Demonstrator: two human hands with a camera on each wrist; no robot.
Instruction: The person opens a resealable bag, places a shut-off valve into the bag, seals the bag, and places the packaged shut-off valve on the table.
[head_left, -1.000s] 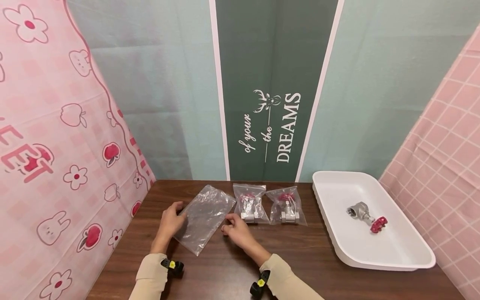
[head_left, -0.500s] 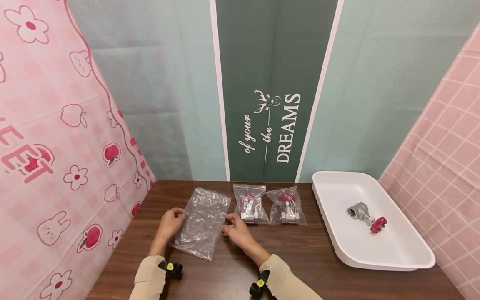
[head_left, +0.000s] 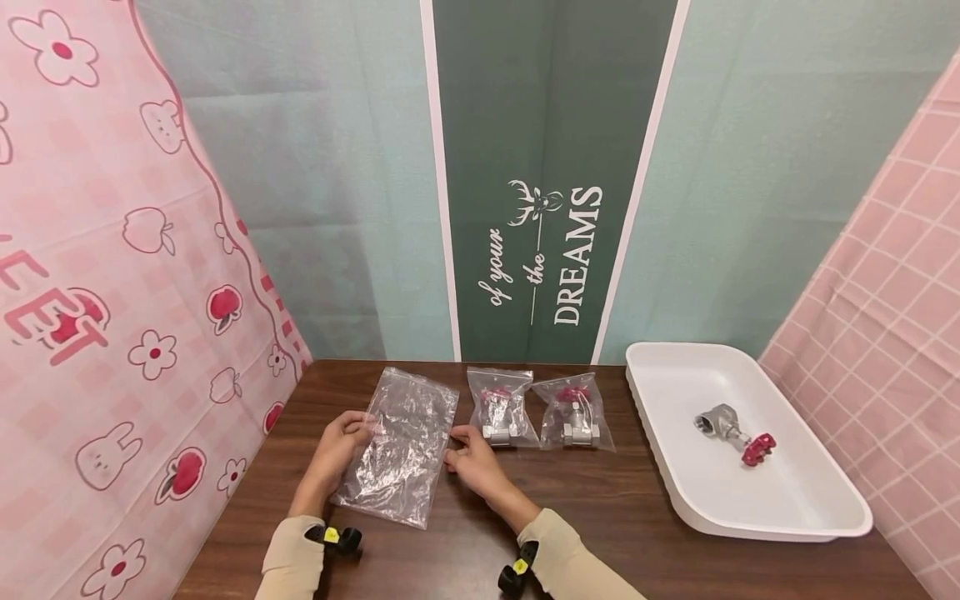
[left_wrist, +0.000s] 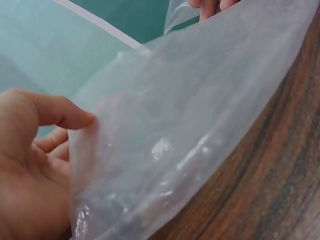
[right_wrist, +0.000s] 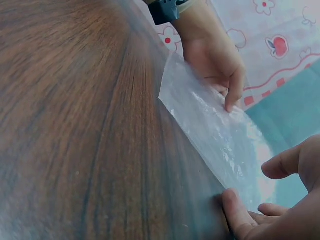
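A clear plastic bag (head_left: 401,458) lies flat and looks empty, slightly tilted over the wooden table. At its left edge my left hand (head_left: 341,450) pinches the film, thumb on top and fingers behind, as the left wrist view shows with the thumb (left_wrist: 75,115). Beside the right edge is my right hand (head_left: 480,467). Its thumb (right_wrist: 285,164) stands apart from the fingers, and one fingertip (right_wrist: 232,200) is at the bag's edge; whether it touches, I cannot tell. To the right lie two zip bags, one (head_left: 501,412) and another (head_left: 576,417), each holding a red-handled metal valve.
A white plastic tray (head_left: 675,500) stands at the right of the wooden table (head_left: 600,500). Inside it lies a loose metal valve (head_left: 720,423) with a red handwheel. Printed cloths hang at the back and both sides.
The large clear bag has turned more upright and shifted left and toward me. My left hand has moved slightly left and now pinches its edge. The right hand has stayed nearly still.
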